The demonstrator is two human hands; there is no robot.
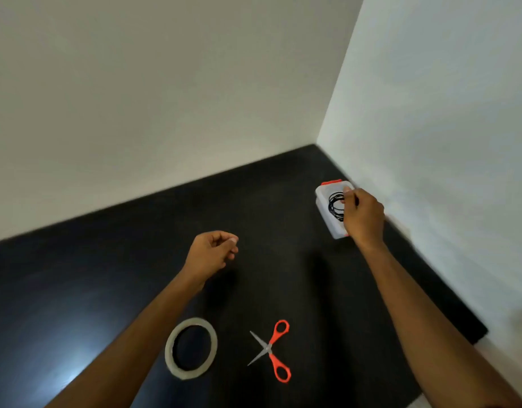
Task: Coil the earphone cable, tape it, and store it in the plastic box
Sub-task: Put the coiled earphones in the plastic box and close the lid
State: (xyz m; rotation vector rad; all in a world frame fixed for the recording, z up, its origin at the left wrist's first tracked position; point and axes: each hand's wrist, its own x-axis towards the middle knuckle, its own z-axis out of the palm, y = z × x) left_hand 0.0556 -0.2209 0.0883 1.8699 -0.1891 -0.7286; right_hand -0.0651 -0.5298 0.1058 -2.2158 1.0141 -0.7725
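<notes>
A small white plastic box (323, 198) with orange clips stands on the black table near the right wall. The coiled black earphone cable (334, 205) lies inside it. My right hand (362, 214) is over the box's right side, its fingers pinching the coil. My left hand (212, 253) hovers over the middle of the table with fingers loosely curled and nothing in it. A roll of clear tape (191, 348) lies flat near the front edge.
Orange-handled scissors (271, 350) lie open to the right of the tape roll. The black table (92, 275) meets white walls at the back and right, forming a corner beyond the box.
</notes>
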